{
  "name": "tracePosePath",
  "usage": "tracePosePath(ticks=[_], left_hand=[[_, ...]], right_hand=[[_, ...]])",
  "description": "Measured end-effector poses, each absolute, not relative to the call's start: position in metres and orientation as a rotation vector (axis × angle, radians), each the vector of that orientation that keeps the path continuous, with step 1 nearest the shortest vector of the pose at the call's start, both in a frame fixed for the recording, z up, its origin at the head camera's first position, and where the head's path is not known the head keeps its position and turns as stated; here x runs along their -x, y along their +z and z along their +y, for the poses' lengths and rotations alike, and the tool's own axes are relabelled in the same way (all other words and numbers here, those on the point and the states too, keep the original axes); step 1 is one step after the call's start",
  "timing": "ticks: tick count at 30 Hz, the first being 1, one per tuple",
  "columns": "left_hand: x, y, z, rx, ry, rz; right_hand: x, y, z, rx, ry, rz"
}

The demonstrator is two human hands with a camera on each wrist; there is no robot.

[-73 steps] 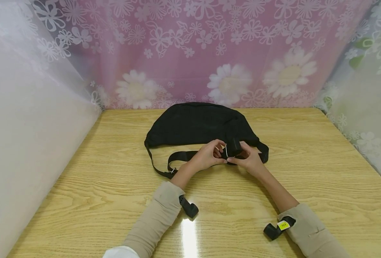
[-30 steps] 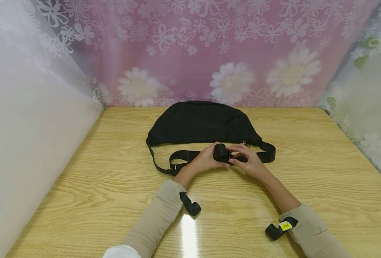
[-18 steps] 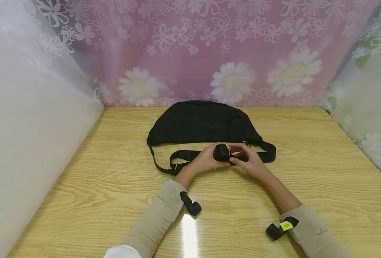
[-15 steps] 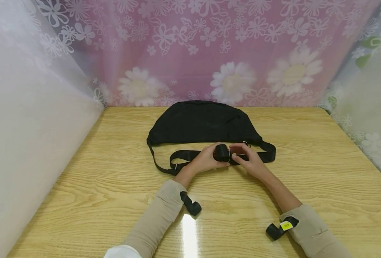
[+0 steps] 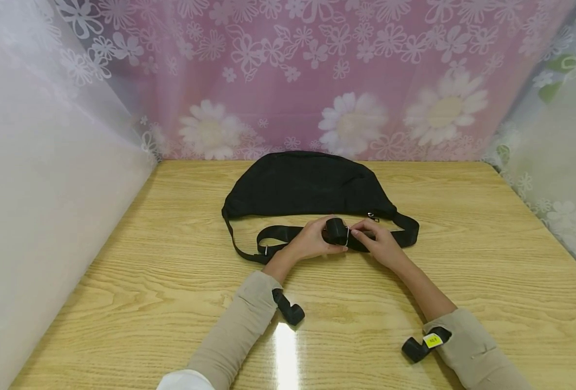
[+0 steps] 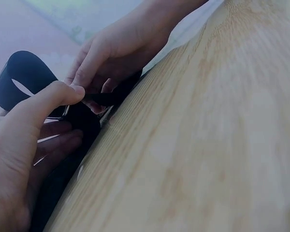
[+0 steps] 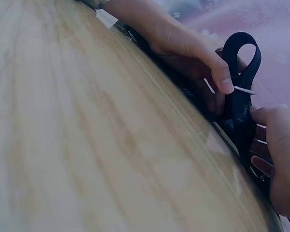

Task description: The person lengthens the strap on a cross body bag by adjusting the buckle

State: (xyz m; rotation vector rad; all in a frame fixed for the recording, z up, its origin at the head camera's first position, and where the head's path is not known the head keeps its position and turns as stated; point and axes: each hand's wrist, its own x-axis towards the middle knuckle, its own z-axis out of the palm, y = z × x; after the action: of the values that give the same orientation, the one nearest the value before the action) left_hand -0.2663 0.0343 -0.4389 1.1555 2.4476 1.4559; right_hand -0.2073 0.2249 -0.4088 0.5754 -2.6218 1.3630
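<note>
A black waist bag [image 5: 302,184] lies at the back of the table, its black strap [image 5: 405,233] running in front of it. A loop of strap [image 5: 336,232] stands up through a metal slide buckle [image 7: 243,90]. My left hand [image 5: 312,238] grips the strap at this loop, its thumb against the buckle in the right wrist view. Just right of the buckle, my right hand [image 5: 380,244] pinches the strap between thumb and forefinger. Both hands meet at the strap in the left wrist view, where the right hand's [image 6: 125,48] other fingers are partly hidden.
The wood-grain table [image 5: 170,314] extends in front and to both sides. A pink flowered curtain [image 5: 278,81] hangs behind, with pale sheets at left and right. A second metal adjuster [image 5: 266,251] sits on the strap at left. A zipper pull [image 5: 373,217] hangs at the bag's right end.
The strap loop has shifted left, away from the bag's front, and flipped toward my left hand. My right thumb and forefinger, apart half a second ago, have come together on the strap.
</note>
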Motion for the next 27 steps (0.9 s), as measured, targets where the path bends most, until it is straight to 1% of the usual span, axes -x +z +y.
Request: tracePosePath(ticks=[8,19,24,27], left_hand=[[0.266,-0.439,0.034,-1.172,1.45,2.5],[0.267,-0.438,0.033,-1.123,1.463,2.557],[0.268,-0.44,0.034,-1.178,1.492,2.53],[0.267,-0.44,0.034,-1.211,1.49,2.502]], right_hand=[[0.226,-0.437,0.24,-0.535,1.305,-2.608],[0.229,-0.439,0.244,-0.366,1.205,-2.601],[0.228,-0.439,0.244,-0.38,1.2,-2.584],[0.228,-0.438,0.243,-0.42,1.293,-2.581]])
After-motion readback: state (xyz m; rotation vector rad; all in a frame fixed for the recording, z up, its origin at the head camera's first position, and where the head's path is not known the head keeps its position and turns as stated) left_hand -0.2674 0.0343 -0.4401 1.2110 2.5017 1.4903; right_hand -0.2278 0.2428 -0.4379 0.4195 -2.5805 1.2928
